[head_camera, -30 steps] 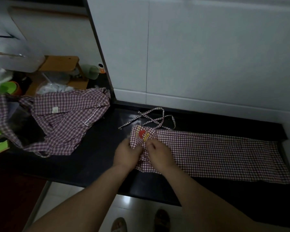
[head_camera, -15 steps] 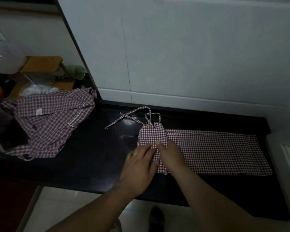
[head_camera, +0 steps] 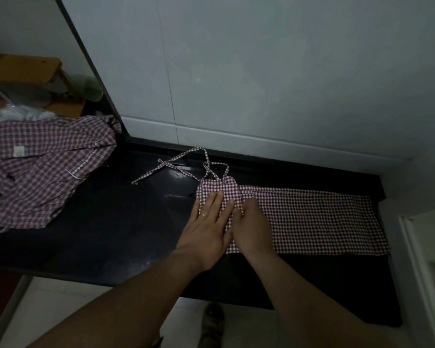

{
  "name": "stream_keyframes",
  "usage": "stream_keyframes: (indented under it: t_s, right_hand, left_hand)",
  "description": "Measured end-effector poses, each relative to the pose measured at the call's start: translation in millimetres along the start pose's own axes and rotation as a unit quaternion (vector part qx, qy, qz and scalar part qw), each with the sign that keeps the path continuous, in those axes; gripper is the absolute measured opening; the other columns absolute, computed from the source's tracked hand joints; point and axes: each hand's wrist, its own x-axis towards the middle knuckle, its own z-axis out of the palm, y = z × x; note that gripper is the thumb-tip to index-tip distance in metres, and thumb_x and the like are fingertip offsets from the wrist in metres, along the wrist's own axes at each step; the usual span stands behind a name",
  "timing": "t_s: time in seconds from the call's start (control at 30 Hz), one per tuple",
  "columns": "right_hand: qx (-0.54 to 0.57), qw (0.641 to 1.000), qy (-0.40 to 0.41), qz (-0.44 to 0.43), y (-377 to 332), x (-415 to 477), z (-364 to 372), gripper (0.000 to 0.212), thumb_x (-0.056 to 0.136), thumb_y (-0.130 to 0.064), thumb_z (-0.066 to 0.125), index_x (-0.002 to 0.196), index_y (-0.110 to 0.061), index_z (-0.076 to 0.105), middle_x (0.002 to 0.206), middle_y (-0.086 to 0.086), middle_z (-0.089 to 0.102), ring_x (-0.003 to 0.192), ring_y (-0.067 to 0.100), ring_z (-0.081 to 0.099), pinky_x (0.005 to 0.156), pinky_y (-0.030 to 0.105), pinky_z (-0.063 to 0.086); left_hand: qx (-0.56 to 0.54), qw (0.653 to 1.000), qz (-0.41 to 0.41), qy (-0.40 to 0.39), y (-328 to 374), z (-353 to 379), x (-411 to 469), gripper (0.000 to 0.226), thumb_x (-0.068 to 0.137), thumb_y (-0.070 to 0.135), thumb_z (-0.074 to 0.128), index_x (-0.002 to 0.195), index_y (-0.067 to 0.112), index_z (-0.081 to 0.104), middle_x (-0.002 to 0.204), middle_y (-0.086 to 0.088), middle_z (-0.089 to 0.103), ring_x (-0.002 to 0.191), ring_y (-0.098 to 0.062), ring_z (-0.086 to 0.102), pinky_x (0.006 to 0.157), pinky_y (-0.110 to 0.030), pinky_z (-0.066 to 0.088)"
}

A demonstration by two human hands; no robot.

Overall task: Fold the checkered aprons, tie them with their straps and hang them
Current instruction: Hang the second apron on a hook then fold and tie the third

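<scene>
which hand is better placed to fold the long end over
Right, likely: the right hand sits beside the long stretch of the apron, while the left hand lies flat, pinning the folded end.

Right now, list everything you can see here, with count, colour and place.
Folded apron: one, maroon-and-white check, long strip on the counter, right of centre.
Straps: several, same check, loose on the counter behind its left end.
Crumpled aprons: one heap, same check, counter's left end.
Counter: one, black, along the wall.
Wall: one, pale grey tiles, behind the counter.
Wooden stand: one, brown, far left.
Cup-like thing: one, pale green, beside the stand.
Plastic bag: one, clear, behind the heap.
Floor: pale tiles, below the counter.
Left hand: one, gold ring, fingers flat on the apron's left end.
Right hand: one, beside the left, on the apron; fingers hidden.
Foot: one, in a sandal, on the floor.
</scene>
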Motion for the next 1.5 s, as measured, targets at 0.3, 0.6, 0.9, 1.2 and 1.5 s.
stream_keyframes:
  t_s: [0.3, 0.6, 0.9, 1.2, 1.5]
  right_hand:
    - [-0.074, 0.983, -0.074, -0.150, 9.7, -6.4, 1.7, 0.020, 0.099, -0.019, 0.053, 0.114, -0.032, 0.050, 0.111, -0.002, 0.062, 0.091, 0.016, 0.062, 0.077, 0.038, 0.055]
    - [-0.025, 0.982, -0.105, -0.153, -12.8, -36.0, 24.9, 0.025, 0.097, -0.024, 0.063, 0.120, -0.029, 0.054, 0.118, -0.004, 0.060, 0.105, 0.016, 0.058, 0.090, 0.035, 0.052]
    - [0.507, 0.773, -0.342, 0.171, -30.2, -38.3, -14.0, 0.057, 0.109, -0.056, 0.032, 0.129, -0.017, 0.070, 0.127, 0.007, 0.073, 0.121, 0.021, 0.069, 0.111, 0.041, 0.048]
    - [0.295, 0.934, -0.138, 0.148, -0.2, -35.8, -22.7, 0.024, 0.099, -0.037, 0.064, 0.107, -0.019, 0.078, 0.102, 0.000, 0.080, 0.096, 0.020, 0.076, 0.099, 0.046, 0.057]
    - [0.135, 0.975, -0.127, 0.119, 9.7, -39.4, -25.2, 0.031, 0.102, -0.033, 0.047, 0.097, -0.020, 0.075, 0.095, -0.004, 0.075, 0.090, 0.016, 0.068, 0.090, 0.037, 0.052]
  left_hand:
    - [0.041, 0.994, 0.098, 0.032, -38.3, -0.5, -15.3, 0.069, 0.108, 0.058, 0.021, 0.167, 0.029, 0.000, 0.174, -0.003, -0.007, 0.161, -0.021, -0.010, 0.128, -0.051, -0.004]
    - [-0.411, 0.832, -0.366, 0.069, -55.8, -48.2, -38.0, 0.029, 0.093, 0.035, 0.074, 0.103, 0.012, 0.061, 0.102, -0.006, 0.071, 0.101, -0.029, 0.069, 0.088, -0.043, 0.056]
    - [-0.426, 0.884, -0.163, 0.106, 1.7, -74.1, -40.9, 0.021, 0.099, 0.044, 0.062, 0.095, 0.023, 0.060, 0.098, 0.004, 0.057, 0.088, -0.003, 0.058, 0.086, -0.034, 0.048]
    - [-0.191, 0.978, 0.013, 0.077, 9.0, -15.6, -45.2, 0.057, 0.107, 0.036, 0.043, 0.162, 0.029, 0.031, 0.172, 0.005, 0.019, 0.159, -0.012, 0.010, 0.124, -0.033, 0.009]
    - [-0.172, 0.983, 0.006, 0.069, 13.0, -12.2, -36.5, 0.056, 0.100, 0.033, 0.047, 0.153, 0.019, 0.038, 0.173, -0.002, 0.015, 0.160, -0.014, 0.003, 0.131, -0.044, 0.000]
